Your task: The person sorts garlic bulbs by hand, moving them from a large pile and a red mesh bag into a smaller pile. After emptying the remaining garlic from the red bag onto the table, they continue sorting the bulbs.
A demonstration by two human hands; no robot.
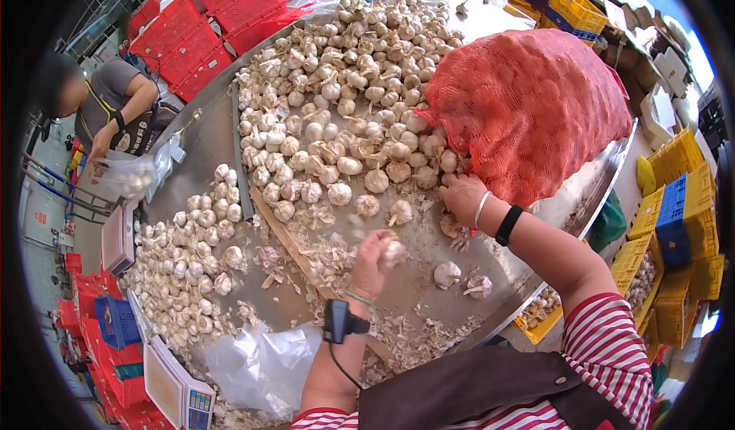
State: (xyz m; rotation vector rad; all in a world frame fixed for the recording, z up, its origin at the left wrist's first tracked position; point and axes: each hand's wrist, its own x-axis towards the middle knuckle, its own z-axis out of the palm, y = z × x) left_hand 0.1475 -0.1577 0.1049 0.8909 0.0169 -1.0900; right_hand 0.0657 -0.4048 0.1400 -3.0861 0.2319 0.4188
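Plastic bag: see-through, crumpled [264, 369], on the near side of the metal table [207, 135], beside a scale [172, 388].
Loose skins: papery flakes [429, 330] scattered around the work spot.
Left hand: fingers [373, 248] curled in around one bulb, the hand [374, 258] raised over the tabletop; slightly blurred.
Held bulb: a garlic bulb [393, 254], pale and rounded, partly hidden by the fingers.
Loose pair: two garlic bulbs [447, 275] [478, 286], whitish with purplish tints, just right of the left hand.
Right hand: bent downward [463, 199] where the big heap meets the sack; fingertips hidden, so whether they grip anything I cannot tell.
Step in hand: seemingly handling bulbs one at a time, perhaps rubbing off loose skin.
Next move: would call for a gentle hold and a clear spot to release the bulb.
Wooden strip: angled [287, 239] between the smaller heap [191, 262], which looks cleaner, and the right-hand work area.
Big heap: cream and tan bulbs [344, 78], many with stubby stems and roots.
Red mesh sack: bulging [528, 109], on the table's right side.
Co-worker: beyond the table's left edge [115, 101], a hand at another plastic bag [130, 176].
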